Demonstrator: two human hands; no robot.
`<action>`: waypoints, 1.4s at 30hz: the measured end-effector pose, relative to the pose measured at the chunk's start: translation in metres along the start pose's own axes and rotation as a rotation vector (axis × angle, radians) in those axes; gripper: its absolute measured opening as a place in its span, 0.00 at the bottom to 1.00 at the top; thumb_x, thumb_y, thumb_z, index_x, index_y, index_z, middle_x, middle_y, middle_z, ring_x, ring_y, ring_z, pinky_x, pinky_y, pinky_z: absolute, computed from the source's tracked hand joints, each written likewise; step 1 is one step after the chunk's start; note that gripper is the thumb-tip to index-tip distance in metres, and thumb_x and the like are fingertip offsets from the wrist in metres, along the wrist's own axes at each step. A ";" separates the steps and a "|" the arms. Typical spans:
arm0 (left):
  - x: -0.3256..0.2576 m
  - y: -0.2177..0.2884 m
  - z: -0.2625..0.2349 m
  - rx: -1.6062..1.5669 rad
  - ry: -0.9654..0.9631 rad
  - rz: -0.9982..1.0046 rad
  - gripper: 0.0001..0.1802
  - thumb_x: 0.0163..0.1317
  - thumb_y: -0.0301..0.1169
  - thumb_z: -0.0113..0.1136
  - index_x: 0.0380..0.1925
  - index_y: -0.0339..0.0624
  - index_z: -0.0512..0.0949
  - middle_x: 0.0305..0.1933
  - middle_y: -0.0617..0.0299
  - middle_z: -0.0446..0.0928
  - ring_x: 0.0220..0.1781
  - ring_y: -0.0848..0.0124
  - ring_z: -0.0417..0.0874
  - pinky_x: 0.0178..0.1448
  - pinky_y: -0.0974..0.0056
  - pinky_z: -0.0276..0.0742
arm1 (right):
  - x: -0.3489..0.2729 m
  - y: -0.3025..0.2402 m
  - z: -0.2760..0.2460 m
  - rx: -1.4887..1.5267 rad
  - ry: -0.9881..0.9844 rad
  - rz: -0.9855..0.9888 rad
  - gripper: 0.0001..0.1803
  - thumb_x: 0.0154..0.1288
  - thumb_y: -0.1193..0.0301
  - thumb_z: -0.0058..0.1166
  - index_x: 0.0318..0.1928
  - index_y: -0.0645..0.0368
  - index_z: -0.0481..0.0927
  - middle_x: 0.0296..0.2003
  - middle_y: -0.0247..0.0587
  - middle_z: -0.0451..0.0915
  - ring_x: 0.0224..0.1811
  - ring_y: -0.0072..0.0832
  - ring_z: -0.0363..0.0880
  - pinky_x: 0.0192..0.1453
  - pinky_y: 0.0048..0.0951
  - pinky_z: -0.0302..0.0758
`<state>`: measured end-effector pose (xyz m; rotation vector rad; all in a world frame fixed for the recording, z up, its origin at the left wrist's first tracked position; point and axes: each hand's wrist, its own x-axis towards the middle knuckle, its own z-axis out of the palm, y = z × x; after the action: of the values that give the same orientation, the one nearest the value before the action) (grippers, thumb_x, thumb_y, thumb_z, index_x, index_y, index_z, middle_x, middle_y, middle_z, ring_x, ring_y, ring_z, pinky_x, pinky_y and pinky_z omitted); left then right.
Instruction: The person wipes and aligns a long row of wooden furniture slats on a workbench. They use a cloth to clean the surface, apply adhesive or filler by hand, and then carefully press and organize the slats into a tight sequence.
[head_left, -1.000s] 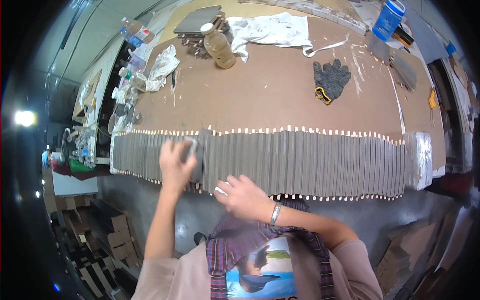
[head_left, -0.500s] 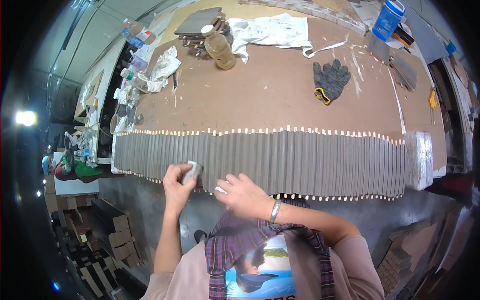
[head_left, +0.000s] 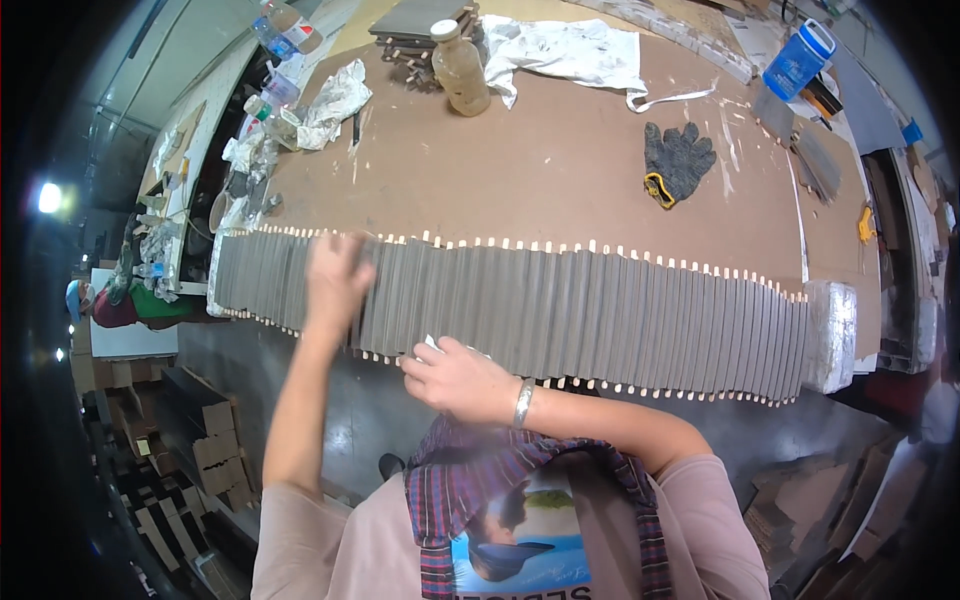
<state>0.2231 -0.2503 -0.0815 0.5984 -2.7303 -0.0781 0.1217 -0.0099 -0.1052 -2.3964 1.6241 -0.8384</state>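
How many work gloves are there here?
1: a dark grey glove with a yellow cuff, lying on the brown tabletop beyond the row of grey strips, right of centre. Others may be hidden among the clutter at left.

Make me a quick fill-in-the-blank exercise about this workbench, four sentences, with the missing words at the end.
1. The dark grey glove has a ____ cuff edge.
2. A silver bracelet circles the person's ____ wrist.
3. In the picture, the white-capped bottle stands to the ____ of the spread white cloth.
4. Along the row of grey slats, the left hand is ____ from the silver-wrapped block than the right hand.

Missing words: yellow; right; left; farther.
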 end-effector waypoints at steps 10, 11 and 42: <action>0.005 -0.001 0.011 -0.127 0.044 -0.165 0.18 0.49 0.24 0.67 0.43 0.47 0.82 0.40 0.53 0.79 0.44 0.54 0.81 0.49 0.54 0.79 | 0.000 0.003 0.000 0.119 -0.021 0.069 0.11 0.53 0.68 0.59 0.37 0.55 0.82 0.43 0.32 0.75 0.49 0.29 0.71 0.47 0.31 0.69; 0.011 -0.016 0.002 -0.009 0.078 -0.292 0.18 0.49 0.25 0.67 0.44 0.46 0.82 0.41 0.52 0.79 0.44 0.53 0.82 0.50 0.53 0.79 | 0.001 0.004 -0.001 0.126 -0.020 0.070 0.10 0.52 0.67 0.60 0.37 0.55 0.82 0.42 0.33 0.75 0.49 0.30 0.71 0.47 0.31 0.69; -0.007 0.036 0.000 -0.251 0.066 -0.052 0.17 0.52 0.28 0.67 0.44 0.44 0.82 0.42 0.52 0.80 0.47 0.53 0.81 0.52 0.53 0.78 | 0.061 0.182 -0.026 0.692 -0.329 0.478 0.31 0.55 0.73 0.50 0.63 0.64 0.78 0.57 0.57 0.82 0.58 0.43 0.82 0.65 0.32 0.74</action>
<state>0.2149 -0.2142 -0.0798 0.5875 -2.5867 -0.3997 -0.0246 -0.1340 -0.1334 -1.4994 1.3813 -0.7072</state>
